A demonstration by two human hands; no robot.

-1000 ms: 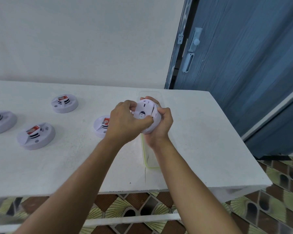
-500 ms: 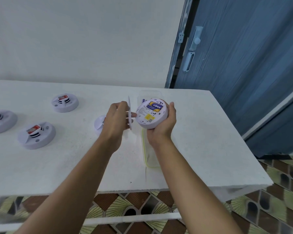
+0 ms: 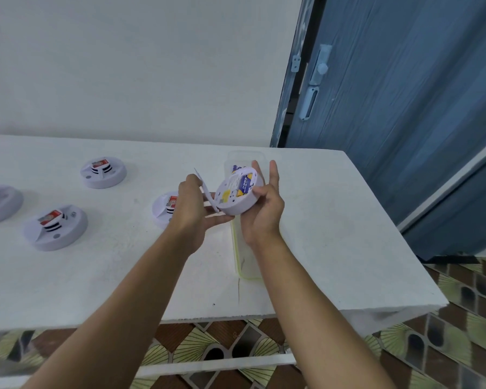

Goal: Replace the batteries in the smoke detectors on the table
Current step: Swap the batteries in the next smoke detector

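It looks like a simple room of a home: a bare white wall (image 3: 124, 66), a blue wooden door (image 3: 404, 122) with a latch (image 3: 319, 70), patterned floor tiles (image 3: 474, 304).

— Any writing you can make out?
— None. The blue and yellow label (image 3: 244, 185) in the open back of the round white plastic smoke detector (image 3: 237, 203) bears print, but it is too small and blurred.
— And the red and white stickers (image 3: 50, 216) on the other round white detectors (image 3: 55, 234)?
— Only blurred marks; no letter or number is legible.
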